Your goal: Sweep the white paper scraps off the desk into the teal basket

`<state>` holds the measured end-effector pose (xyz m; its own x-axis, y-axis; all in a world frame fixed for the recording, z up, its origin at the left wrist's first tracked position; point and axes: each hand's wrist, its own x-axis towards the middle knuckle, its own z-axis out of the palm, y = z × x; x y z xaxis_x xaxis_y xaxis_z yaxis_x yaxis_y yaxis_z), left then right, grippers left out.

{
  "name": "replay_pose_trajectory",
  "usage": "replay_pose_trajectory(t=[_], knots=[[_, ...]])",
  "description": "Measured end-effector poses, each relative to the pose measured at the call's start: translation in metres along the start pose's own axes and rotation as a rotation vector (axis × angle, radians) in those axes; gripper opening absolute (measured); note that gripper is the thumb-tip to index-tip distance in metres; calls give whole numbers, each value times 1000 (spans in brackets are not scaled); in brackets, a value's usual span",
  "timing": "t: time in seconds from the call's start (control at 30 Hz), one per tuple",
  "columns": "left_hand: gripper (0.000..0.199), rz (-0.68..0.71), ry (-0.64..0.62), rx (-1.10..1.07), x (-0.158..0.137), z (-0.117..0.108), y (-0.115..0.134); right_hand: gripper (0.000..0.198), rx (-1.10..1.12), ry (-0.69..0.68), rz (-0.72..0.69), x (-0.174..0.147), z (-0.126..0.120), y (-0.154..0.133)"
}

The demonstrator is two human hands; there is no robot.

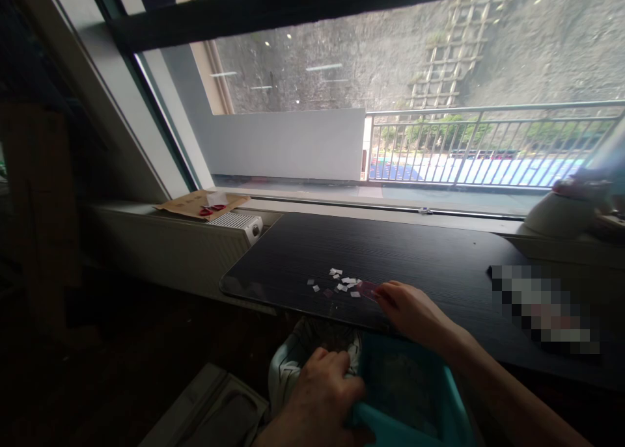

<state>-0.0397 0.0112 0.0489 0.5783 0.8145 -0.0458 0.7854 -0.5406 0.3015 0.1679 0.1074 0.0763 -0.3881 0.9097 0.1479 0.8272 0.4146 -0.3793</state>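
My right hand point(415, 313) pinches a thin, see-through pinkish piece of plastic point(367, 290) flat against the dark table. The plastic's far edge meets a scatter of small white paper scraps point(343, 287), several of them spread towards the left. Below the table's front edge is a teal bin point(456, 395), its left section lined with a striped bag point(293, 352). My left hand point(325, 388) is closed over the bin's rim between the two sections; its fingertips are partly hidden.
The black table point(390, 245) stands against the window sill. At its left are a radiator point(234, 229) and a brown paper envelope point(183, 204) with red-handled scissors point(212, 209). A pale box point(209, 401) sits on the floor. A blurred-out object point(547, 310) lies at right.
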Motion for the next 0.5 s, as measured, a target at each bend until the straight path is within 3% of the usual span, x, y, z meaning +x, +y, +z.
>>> replay_pose_trajectory(t=[0.3, 0.5], knots=[[35, -5, -41, 32, 0, 1, -3, 27, -77, 1, 38, 26, -3, -6], [35, -12, -41, 15, 0, 4, -2, 29, -92, 16, 52, 18, -9, 8]])
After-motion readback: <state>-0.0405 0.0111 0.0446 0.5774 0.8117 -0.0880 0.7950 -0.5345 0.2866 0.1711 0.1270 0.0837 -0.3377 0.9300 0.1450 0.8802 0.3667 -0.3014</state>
